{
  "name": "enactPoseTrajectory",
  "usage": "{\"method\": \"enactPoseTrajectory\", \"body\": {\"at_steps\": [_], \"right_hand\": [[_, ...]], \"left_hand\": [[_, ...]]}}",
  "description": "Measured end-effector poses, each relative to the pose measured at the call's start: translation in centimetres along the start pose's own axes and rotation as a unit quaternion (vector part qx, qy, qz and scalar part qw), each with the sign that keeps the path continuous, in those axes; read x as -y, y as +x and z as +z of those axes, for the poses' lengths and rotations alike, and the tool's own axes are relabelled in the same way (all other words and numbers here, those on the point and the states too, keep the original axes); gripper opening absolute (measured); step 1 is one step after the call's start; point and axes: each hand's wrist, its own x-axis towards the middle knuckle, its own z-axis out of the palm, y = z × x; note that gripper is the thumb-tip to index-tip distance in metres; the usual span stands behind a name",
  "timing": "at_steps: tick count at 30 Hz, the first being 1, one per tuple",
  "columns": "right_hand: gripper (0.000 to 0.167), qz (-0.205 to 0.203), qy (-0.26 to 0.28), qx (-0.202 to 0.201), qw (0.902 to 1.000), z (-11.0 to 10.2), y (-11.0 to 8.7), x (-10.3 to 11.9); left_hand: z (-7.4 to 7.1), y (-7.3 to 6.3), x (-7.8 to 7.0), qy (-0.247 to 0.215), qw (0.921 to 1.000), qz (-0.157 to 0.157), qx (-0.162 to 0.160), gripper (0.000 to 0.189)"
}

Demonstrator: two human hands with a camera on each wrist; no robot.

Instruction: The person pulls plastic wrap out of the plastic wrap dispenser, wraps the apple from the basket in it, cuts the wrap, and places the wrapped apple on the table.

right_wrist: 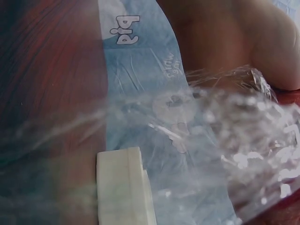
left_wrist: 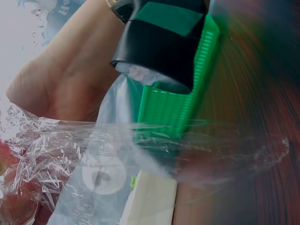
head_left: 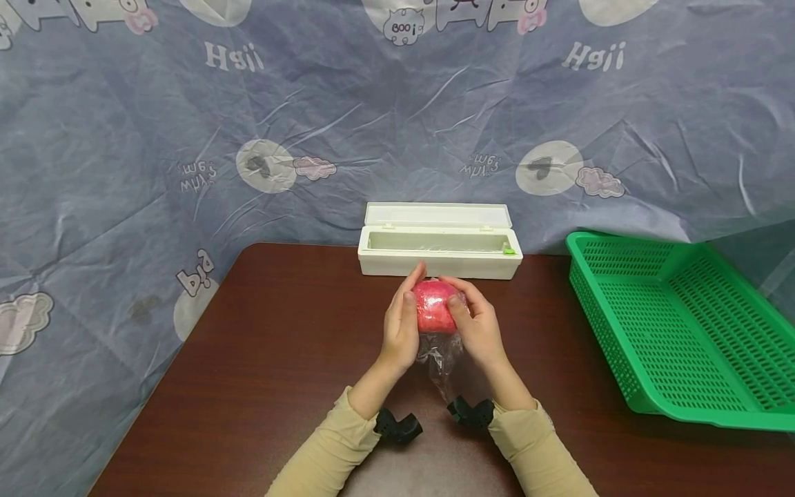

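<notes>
Between my two hands, over the middle of the dark table, is a round red fruit [head_left: 433, 306] in clear plastic film. My left hand [head_left: 400, 331] holds its left side, thumb on the near face and fingers reaching up along it. On the other side my right hand [head_left: 481, 328] grips it, thumb pressed on the front and fingers curved over the top. A loose tail of cling film [head_left: 439, 359] hangs below the fruit toward my wrists. In the left wrist view the crinkled film [left_wrist: 70, 145] stretches across the picture; the right wrist view shows film [right_wrist: 253, 140] bunched near the fruit.
Behind my hands stands a white cling film dispenser box [head_left: 437, 266], lid up, with a small green piece [head_left: 509, 251] at its right end. A green plastic basket [head_left: 646, 393] sits on the right of the brown table [head_left: 267, 359]. A patterned blue-grey cloth [head_left: 397, 124] hangs behind.
</notes>
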Motion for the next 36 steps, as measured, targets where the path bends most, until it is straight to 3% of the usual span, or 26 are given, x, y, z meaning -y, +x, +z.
{"method": "enactPoseTrajectory", "body": {"at_steps": [8,12,16,19,21,25,28,32,36], "right_hand": [[0.033,0.001,-0.01,0.014,0.9999,0.2,-0.2,0.0],[0.033,0.001,-0.017,0.016,0.9997,0.3,-0.3,-0.2],[0.034,0.001,-0.029,0.023,0.9993,0.4,-0.3,-0.2],[0.034,0.011,-0.035,0.025,0.999,0.3,-0.2,-0.1],[0.033,0.023,-0.036,0.023,0.9988,0.1,-0.1,-0.1],[0.031,0.044,-0.033,0.026,0.9982,-0.6,0.2,0.1],[0.03,0.048,-0.03,0.038,0.9977,-1.0,0.4,0.3],[0.031,0.059,-0.033,0.041,0.9969,-1.3,0.6,0.3],[0.032,0.07,-0.036,0.031,0.9964,-1.4,0.6,0.2]], "left_hand": [[0.0,-0.3,2.8,-0.097,0.9925,-0.073,-0.01,0.043],[-0.2,-0.3,3.1,-0.121,0.9869,-0.107,-0.01,0.047],[-0.4,0.0,3.1,-0.159,0.9747,-0.157,-0.005,0.051],[-0.6,0.1,3.0,-0.168,0.9686,-0.183,0.013,0.051],[-0.7,0.2,3.1,-0.151,0.9693,-0.191,0.035,0.051],[-1.0,0.2,3.0,-0.088,0.975,-0.184,0.087,0.049],[-1.3,0.4,2.8,-0.033,0.9801,-0.158,0.115,0.049],[-2.0,1.0,0.9,0.012,0.9844,-0.109,0.138,0.051],[-2.9,1.4,-0.5,0.034,0.9834,-0.072,0.163,0.058]]}}
